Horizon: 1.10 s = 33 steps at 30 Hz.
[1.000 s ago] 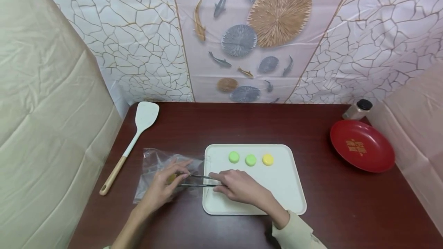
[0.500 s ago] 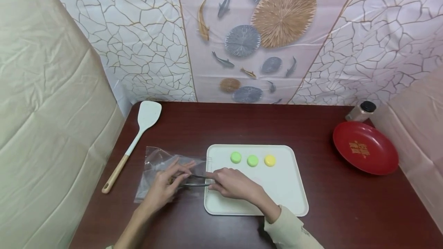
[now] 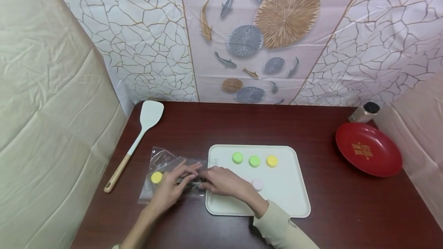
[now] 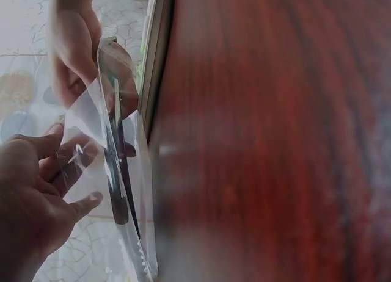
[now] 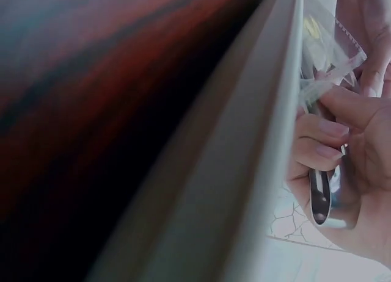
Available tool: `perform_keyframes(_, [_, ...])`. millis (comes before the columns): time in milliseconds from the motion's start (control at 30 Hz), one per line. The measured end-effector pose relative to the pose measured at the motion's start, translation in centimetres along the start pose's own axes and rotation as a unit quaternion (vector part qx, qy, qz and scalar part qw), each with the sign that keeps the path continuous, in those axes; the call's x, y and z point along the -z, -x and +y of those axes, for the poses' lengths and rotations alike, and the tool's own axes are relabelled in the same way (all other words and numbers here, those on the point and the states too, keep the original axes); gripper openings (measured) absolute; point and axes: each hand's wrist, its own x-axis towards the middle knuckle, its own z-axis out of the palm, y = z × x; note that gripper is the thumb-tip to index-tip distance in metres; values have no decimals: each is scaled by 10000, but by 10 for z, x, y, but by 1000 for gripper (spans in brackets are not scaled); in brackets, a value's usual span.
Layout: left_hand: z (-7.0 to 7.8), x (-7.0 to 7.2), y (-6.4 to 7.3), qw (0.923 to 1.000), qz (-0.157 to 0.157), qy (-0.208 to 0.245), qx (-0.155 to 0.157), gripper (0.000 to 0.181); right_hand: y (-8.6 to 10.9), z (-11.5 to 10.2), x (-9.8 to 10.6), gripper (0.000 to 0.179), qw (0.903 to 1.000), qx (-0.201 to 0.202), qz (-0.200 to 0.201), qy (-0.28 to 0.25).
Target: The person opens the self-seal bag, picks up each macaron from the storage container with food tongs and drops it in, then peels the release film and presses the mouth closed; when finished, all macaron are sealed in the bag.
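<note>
My left hand point(image 3: 171, 187) holds the mouth of a clear plastic bag point(image 3: 147, 191), its thumb and fingers at the film. In the left wrist view the bag point(image 4: 149, 190) stands open beside that hand point(image 4: 30, 196). Metal tongs point(image 4: 116, 148) reach inside it. My right hand point(image 3: 221, 181) grips them at the bag's mouth; their rounded end point(image 5: 321, 202) shows under its curled fingers. A yellow macaron point(image 3: 157, 177) lies in the bag, left of my left hand. On the white tray point(image 3: 287, 203) sit two green macarons point(image 3: 237, 158), a yellow one point(image 3: 272, 161) and a pale pink one point(image 3: 257, 184).
A white spatula point(image 3: 138, 139) with a wooden handle lies at the left of the dark table point(image 3: 228, 126). To the right is a red plate point(image 3: 384, 153) with gold characters. Behind it a black-capped jar point(image 3: 364, 112) leans by the cloth wall.
My right hand has moved left, taking the tongs deeper into the bag. The yellow macaron has shifted left past my left hand. The pink macaron has come into view beside my right wrist.
</note>
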Motion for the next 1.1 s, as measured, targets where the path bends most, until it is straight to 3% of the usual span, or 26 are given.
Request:
perform_keyframes(133, [-2, -2, -2, 9997, -80, -233, -49, 24, 7, -2, 7, 29, 9998, -179, -8, -85])
perform_keyframes(233, [-16, -3, 1, 9982, -162, -477, -324, 23, 19, -10, 21, 42, 9994, -341, 45, 17])
perform_keyframes(333, [-38, -4, 8, 9957, -158, -736, -539, 33, 34, -35, 52, 48, 9983, -575, 53, 49])
perform_keyframes(467, [-51, -3, 13, 9910, -78, -1048, -828, 35, 54, -66, 90, 45, 9963, -838, 64, 183])
perform_keyframes(600, [-48, -1, 12, 9889, 22, -1101, -993, 36, 76, -70, 104, 43, 9954, -911, 155, 259])
perform_keyframes(867, [-46, 3, 11, 9940, 1, -867, -672, 31, 143, -42, 118, 37, 9890, -1287, 693, 232])
perform_keyframes(1000, [-29, 7, 5, 9939, -71, -1000, -454, 34, 184, -24, 124, 43, 9764, -1857, 1077, 227])
perform_keyframes(1100, [-14, 9, -1, 9933, -136, -1108, -315, 36, 217, -9, 130, 45, 9592, -2447, 1362, 388])
